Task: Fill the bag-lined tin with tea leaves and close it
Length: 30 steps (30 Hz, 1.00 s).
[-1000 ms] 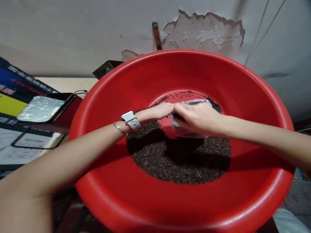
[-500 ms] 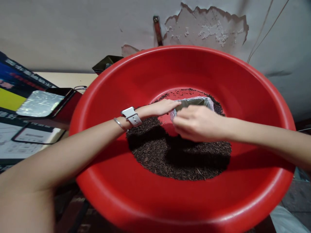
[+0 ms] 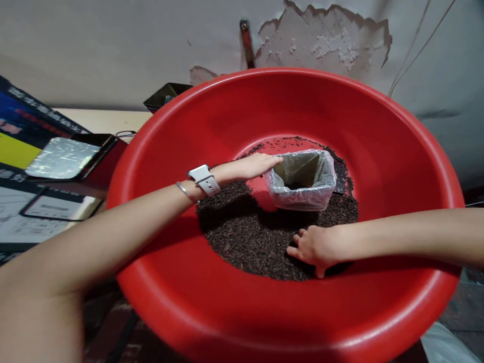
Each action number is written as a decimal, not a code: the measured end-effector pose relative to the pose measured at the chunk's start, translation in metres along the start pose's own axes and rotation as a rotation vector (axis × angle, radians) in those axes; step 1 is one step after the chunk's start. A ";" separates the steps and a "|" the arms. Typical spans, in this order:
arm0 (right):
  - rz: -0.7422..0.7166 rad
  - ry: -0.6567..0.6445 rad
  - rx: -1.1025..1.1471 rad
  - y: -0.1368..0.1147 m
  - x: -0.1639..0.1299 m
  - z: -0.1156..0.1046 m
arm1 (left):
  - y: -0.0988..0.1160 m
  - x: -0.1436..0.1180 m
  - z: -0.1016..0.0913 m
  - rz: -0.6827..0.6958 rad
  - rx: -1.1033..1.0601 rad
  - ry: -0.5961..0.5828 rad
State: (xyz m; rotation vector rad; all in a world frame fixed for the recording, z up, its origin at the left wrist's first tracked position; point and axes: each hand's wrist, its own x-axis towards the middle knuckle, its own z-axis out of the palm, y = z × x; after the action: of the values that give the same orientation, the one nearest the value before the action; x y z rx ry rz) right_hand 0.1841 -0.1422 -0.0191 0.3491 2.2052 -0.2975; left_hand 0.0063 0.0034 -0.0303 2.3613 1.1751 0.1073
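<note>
A box-shaped container lined with clear plastic (image 3: 302, 199) stands inside a big red basin (image 3: 234, 307), its mouth facing up. My left hand (image 3: 260, 165) grips the container's left rim, wrist wearing a white-strapped watch and a bangle. Dark loose tea leaves (image 3: 242, 242) cover much of the basin floor. Down in those leaves, in front of the container, is my right hand (image 3: 319, 247), fingers apart and pointing into them, thumb stretched toward me. Nothing shows in its grasp. Some dark contents are visible low inside the container.
A flat black object (image 3: 341, 176) lies among the leaves behind the container's right side. Left of the basin are a dark red box with a silvery lid (image 3: 62, 159) and printed packaging (image 3: 41, 201). Another dark open box (image 3: 166, 96) sits behind, near the peeling wall (image 3: 325, 40).
My right hand has moved from over the container down toward me into the tea leaves, and its fingers have spread. My left hand stays on the rim.
</note>
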 end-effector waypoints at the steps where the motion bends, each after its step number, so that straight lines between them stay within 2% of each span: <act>1: 0.014 0.045 -0.012 0.000 0.003 0.005 | 0.000 0.000 0.000 -0.008 0.014 0.000; 4: -0.020 0.176 -0.086 0.003 0.010 0.020 | 0.001 0.000 0.000 -0.030 0.033 -0.002; 9: -0.234 0.360 -0.244 0.013 0.021 0.037 | -0.001 0.000 0.000 0.022 0.031 0.022; 14: -0.299 0.421 -0.237 0.016 0.029 0.042 | 0.000 0.000 0.000 0.028 0.033 0.040; 23: -0.254 0.389 -0.066 0.013 0.028 0.035 | -0.001 0.000 0.001 0.007 0.005 0.021; 27: -0.215 0.351 0.020 0.009 0.021 0.023 | 0.000 -0.001 0.000 0.004 -0.031 0.003; 30: -0.191 0.445 0.033 0.006 0.007 0.004 | 0.003 -0.002 -0.001 -0.010 -0.036 -0.003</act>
State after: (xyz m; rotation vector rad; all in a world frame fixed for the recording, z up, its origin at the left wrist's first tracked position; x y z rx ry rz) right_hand 0.1850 -0.1364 -0.0278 0.2372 2.6821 -0.3891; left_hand 0.0066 0.0004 -0.0275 2.3234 1.1734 0.1211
